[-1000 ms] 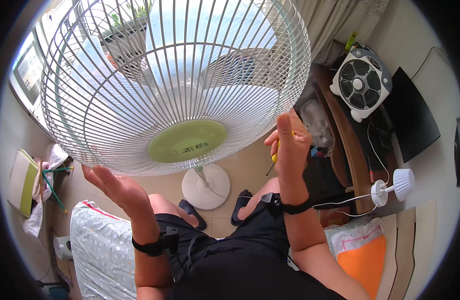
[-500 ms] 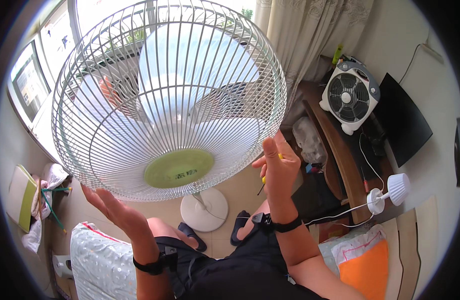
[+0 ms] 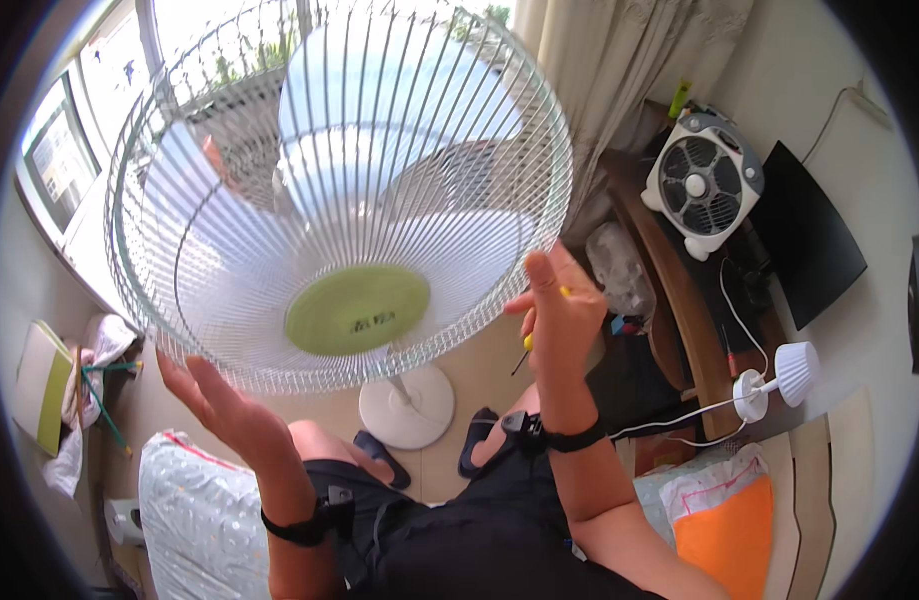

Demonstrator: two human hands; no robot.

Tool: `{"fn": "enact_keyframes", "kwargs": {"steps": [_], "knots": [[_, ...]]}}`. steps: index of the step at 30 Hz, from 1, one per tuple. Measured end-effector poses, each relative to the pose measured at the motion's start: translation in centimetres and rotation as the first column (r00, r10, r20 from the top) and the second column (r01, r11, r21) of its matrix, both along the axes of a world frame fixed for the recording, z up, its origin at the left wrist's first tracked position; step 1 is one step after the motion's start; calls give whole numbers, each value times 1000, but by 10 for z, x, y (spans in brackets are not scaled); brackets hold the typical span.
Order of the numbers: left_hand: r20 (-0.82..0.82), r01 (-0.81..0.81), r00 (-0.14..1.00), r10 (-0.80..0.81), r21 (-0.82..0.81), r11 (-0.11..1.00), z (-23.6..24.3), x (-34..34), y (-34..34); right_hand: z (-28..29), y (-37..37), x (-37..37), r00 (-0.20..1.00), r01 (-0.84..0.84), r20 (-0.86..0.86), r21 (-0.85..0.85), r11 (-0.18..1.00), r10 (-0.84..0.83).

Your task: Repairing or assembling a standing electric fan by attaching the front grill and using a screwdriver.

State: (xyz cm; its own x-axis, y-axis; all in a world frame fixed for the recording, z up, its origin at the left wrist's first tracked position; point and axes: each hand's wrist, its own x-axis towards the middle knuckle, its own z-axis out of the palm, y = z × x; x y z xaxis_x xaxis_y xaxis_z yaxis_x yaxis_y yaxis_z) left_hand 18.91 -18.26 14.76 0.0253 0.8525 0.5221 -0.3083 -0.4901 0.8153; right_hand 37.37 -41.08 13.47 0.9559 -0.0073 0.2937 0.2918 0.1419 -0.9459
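Note:
A round wire fan grille (image 3: 359,380) with a green centre badge (image 3: 358,309) fills the upper middle. Pale, translucent fan blades (image 3: 399,85) show through its wires. At its lower left rim is my left hand (image 3: 224,415), fingers stretched out and touching the wire; their tips are partly hidden. My right hand (image 3: 559,320) is against the right rim with its thumb up. Its curled fingers hold a thin screwdriver (image 3: 528,342) with a yellow handle and dark shaft pointing down. Below the grille stands the fan's round white base (image 3: 406,410).
To the right, a wooden desk (image 3: 694,345) carries a grey-white box fan (image 3: 701,188), a dark monitor (image 3: 809,235) and a white lamp (image 3: 794,375) with a cord. Patterned bedding (image 3: 199,510) lies at lower left, an orange cushion (image 3: 724,535) at lower right. Curtains (image 3: 619,90) hang behind.
The grille has tilted slightly and its green badge sits higher in view. Both hands have shifted up a little with it. The screwdriver stays in my right hand.

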Motion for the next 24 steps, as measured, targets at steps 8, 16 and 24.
{"fn": "enact_keyframes", "kwargs": {"steps": [8,16,24], "knots": [[-107,-75,991,76,9,997,7,1,1,7,6,2,1000,-11,-24,59,998,13],[-116,-79,990,76,-24,997,9,-2,-6,1,4,0,998,-53,-18,194,980,57],[-98,-59,994,55,-37,998,4,-8,-5,-3,3,-1,998,-62,-13,192,979,66]]}}
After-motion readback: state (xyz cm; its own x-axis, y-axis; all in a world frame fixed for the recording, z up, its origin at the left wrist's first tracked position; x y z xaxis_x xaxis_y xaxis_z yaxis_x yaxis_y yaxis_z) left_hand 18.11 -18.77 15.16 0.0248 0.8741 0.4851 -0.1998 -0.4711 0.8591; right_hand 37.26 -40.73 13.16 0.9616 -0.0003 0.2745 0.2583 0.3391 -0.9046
